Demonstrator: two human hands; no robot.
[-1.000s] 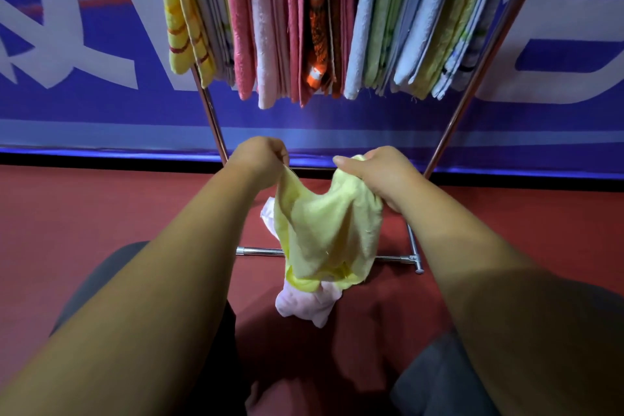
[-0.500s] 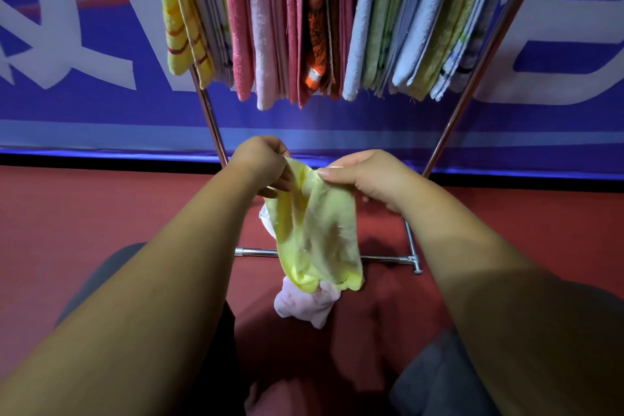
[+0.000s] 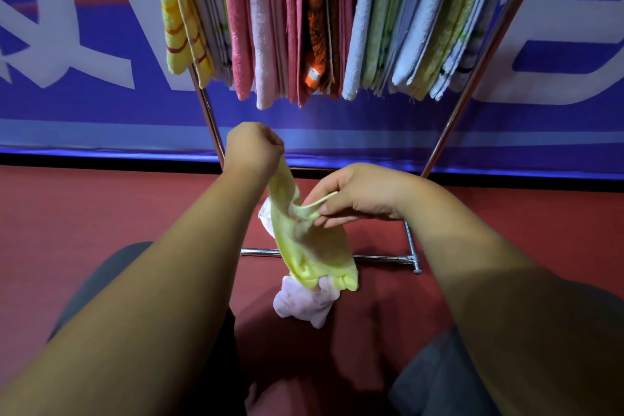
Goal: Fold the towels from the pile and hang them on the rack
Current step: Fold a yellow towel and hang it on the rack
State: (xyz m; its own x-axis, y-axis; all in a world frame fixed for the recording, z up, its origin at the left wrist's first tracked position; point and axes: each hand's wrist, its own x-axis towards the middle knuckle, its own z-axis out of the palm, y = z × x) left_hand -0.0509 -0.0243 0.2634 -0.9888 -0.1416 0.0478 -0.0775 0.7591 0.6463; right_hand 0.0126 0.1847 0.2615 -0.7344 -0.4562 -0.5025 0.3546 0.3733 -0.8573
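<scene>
A pale yellow towel (image 3: 314, 246) hangs crumpled in front of me. My left hand (image 3: 253, 149) grips its top corner in a closed fist, raised above the rest. My right hand (image 3: 351, 196) pinches an edge of the same towel lower down, between thumb and fingertips. Under the yellow towel a pink towel (image 3: 300, 304) lies bunched on the red floor, with a bit of white cloth (image 3: 266, 216) showing behind. The metal rack (image 3: 449, 132) stands ahead, its upper rail packed with several folded towels (image 3: 304, 27) in yellow, pink, orange, white and green.
The rack's low crossbar (image 3: 381, 258) runs across the floor just behind the towel. A blue banner wall (image 3: 84, 78) with white letters closes off the back. My knees (image 3: 439, 378) in dark trousers sit at the bottom.
My left hand has risen with its corner. My right hand has dropped and slid down the towel's edge, pulling the cloth into a narrow, stretched strip.
</scene>
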